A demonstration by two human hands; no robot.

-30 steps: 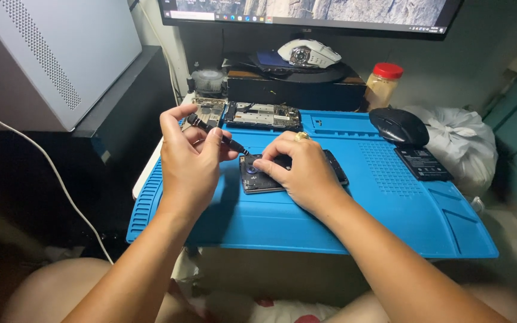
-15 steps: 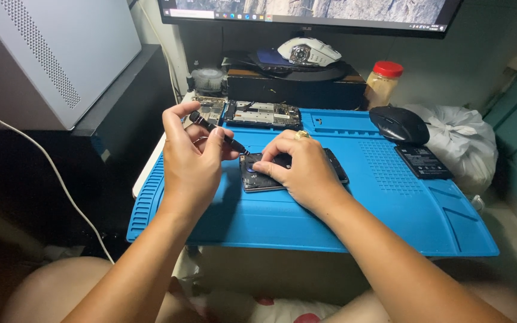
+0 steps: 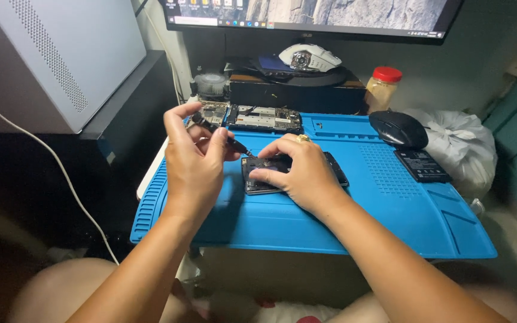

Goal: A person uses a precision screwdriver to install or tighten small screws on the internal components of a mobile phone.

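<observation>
— Left hand (image 3: 194, 161) first: what's it doing?

— Pinching a thin dark screwdriver (image 3: 219, 133) between my thumb and fingers. Its long axis slants down and to the right, tip at the upper left corner of the opened phone (image 3: 270, 174).

— And the phone?

— Just right of that hand, lying flat on the blue mat (image 3: 390, 209), long side running left to right. My right hand (image 3: 303, 173) presses on it, fingers spread, and is the nearer one.

— Any packages further right?

— Behind the mat, a jar (image 3: 382, 90) with a red lid; a black mouse (image 3: 398, 128); a flat black battery (image 3: 422, 165); then a white plastic bag (image 3: 456, 149).
</observation>
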